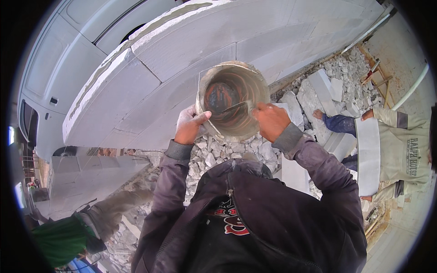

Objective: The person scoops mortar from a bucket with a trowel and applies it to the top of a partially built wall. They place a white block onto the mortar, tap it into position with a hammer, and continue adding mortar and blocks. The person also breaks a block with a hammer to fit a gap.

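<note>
Pale block wall point(195, 59) fills most of the upper frame, and several blocks are already laid. Over on the right, a co-worker point(400, 136) has a loose block point(369, 154) in both hands. Mortar strip point(182, 10) runs along the wall's top edge, nothing set on it, so that bit looks unfinished to me. Bucket point(252, 84) is dead centre, smeared inside but mostly scraped out, I'd say. Left hand point(191, 123) pinches its rim, thumb over the edge; right hand point(272, 120) is curled tight, seemingly round the handle of a trowel point(237, 108) (fist hides it).
</note>
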The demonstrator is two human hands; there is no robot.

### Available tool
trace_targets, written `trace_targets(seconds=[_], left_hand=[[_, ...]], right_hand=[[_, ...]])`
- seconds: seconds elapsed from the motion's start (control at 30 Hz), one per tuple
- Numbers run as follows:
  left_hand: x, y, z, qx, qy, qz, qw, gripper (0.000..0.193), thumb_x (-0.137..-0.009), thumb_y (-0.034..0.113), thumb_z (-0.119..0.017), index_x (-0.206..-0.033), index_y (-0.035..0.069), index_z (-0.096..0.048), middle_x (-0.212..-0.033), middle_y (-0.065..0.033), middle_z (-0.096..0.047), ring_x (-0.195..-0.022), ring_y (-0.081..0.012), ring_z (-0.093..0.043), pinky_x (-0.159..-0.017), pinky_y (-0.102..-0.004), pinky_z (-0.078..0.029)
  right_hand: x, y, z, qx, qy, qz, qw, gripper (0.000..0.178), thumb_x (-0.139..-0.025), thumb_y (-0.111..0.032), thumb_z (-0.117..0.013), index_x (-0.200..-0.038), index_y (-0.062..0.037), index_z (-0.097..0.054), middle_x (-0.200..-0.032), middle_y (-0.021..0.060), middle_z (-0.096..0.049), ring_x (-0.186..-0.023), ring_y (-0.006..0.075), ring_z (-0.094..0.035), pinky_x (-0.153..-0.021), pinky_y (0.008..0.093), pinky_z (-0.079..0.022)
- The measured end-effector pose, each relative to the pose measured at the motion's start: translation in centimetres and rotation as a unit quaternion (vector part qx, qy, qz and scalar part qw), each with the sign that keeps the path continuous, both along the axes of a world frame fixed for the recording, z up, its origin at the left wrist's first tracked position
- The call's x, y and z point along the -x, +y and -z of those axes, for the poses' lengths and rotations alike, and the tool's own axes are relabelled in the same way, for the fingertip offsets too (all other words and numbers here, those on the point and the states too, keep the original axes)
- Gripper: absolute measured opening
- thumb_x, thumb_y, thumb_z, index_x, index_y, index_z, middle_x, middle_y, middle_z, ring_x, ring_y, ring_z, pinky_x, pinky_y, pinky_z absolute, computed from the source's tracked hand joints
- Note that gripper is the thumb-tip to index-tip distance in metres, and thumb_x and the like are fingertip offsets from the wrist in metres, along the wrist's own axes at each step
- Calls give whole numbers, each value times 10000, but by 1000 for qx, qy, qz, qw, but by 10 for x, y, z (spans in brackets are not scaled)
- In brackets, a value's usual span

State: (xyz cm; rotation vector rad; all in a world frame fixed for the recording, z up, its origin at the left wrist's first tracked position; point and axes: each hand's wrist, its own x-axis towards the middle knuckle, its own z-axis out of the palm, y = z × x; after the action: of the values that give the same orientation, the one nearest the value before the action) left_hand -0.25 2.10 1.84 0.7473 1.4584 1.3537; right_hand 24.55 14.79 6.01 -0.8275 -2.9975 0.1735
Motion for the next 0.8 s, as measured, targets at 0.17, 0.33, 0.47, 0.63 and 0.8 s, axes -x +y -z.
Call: trace_targets(seconds=[0.17, 0.33, 0.47, 0.63, 0.8], left_hand=[[9, 10, -8, 65, 124, -27, 990, 221, -919, 149, -713, -1041, -34, -690, -817, -12, -671, -706, -88, -611, -632, -279, -512], [12, 5, -14, 150, 218, -18, 964, 240, -901, 167, -716, -1015, -42, -691, -775, -75, -684, -662, -135, -619, -633, -321, -519], [-4, -14, -9, 80, 264, -58, 959, 273, -864, 114, -721, -1080, -47, -685, -822, -91, -688, -776, -155, -616, -753, -333, -518], [-5, -58, 0, 45, 163, -122, 978, 282, -888, 68, -702, -1140, -54, -675, -893, -36, -692, -803, -105, -586, -746, -307, -516], [10, -113, 4, 29, 147, -155, 976, 350, -898, 94, -715, -1207, -58, -655, -949, -26, -690, -876, -90, -589, -817, -291, -515]], right_hand=[[8, 42, -14, -38, 112, -86, 989, 266, -859, -74, -605, -1118, -36, -654, -1094, 117, -597, -972, 303, -666, -720, 426, -593], [59, 46, 29, -46, 46, -100, 993, 205, -875, -69, -601, -1066, -47, -671, -1064, 131, -609, -961, 309, -682, -671, 430, -593], [87, 36, 53, 46, -38, -90, 994, 202, -830, -56, -619, -1015, -32, -695, -1030, 172, -640, -944, 358, -691, -734, 476, -579], [95, 37, 72, 144, -4, -161, 976, 254, -765, -67, -629, -992, 0, -723, -992, 218, -661, -943, 410, -674, -798, 513, -547], [111, 15, 62, 376, 68, -122, 916, 247, -826, -89, -639, -1029, 24, -724, -984, 215, -696, -962, 421, -673, -833, 494, -529]])
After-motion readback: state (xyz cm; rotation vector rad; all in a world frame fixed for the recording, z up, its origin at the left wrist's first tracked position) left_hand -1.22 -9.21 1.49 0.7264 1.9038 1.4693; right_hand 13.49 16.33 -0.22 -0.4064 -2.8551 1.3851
